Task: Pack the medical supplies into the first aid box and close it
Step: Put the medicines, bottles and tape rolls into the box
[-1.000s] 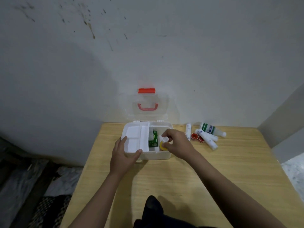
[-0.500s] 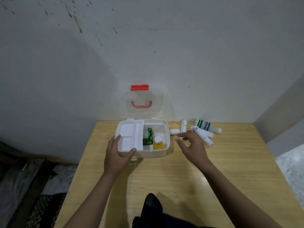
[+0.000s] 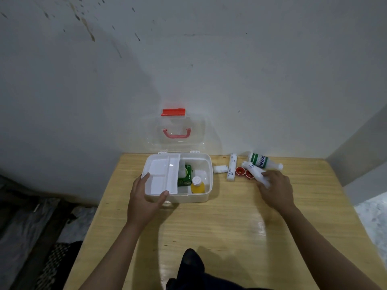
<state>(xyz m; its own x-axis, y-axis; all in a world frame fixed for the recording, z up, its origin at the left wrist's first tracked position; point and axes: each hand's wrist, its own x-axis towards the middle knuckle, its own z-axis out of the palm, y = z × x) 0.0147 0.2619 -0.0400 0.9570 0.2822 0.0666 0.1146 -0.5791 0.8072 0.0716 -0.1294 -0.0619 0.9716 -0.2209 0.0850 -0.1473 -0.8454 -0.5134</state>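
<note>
Setting: a person looks down at a pale wooden counter [image 3: 230,222] pushed against a stained grey wall.
First aid box: a white first aid box [image 3: 201,196] sits at the far left of the counter, its clear lid [image 3: 178,132] standing upright against the wall, with a red latch on top and a red handle.
Inside the box: a white divided tray [image 3: 161,176] covers the left half; in the open right half a green carton [image 3: 185,175] lies beside a small bottle of orange liquid [image 3: 198,185] with a white cap.
Left hand: the left hand [image 3: 144,199] grips the near left corner of the box, thumb on the rim and fingers curled along the side, steadying it.
Right hand: the right hand [image 3: 274,189] rests on the loose supplies to the right of the box, its fingers closing around a white roll [image 3: 256,174]; whether the roll is off the counter cannot be told.
Loose supplies: a short white roll [image 3: 220,168] lies just beside the box, then a long white roll [image 3: 232,167], two small red-rimmed tape rolls [image 3: 240,170], and a white bottle with a green label [image 3: 262,161] on its side, furthest back.
Step in hand: apparently picking up the next supply; packing looks well short of done, the lid is open.
Next move: likely lifting the roll clear of the red tape rolls touching it, then carrying it left into the open compartment, laid flat so the lid can shut.
</note>
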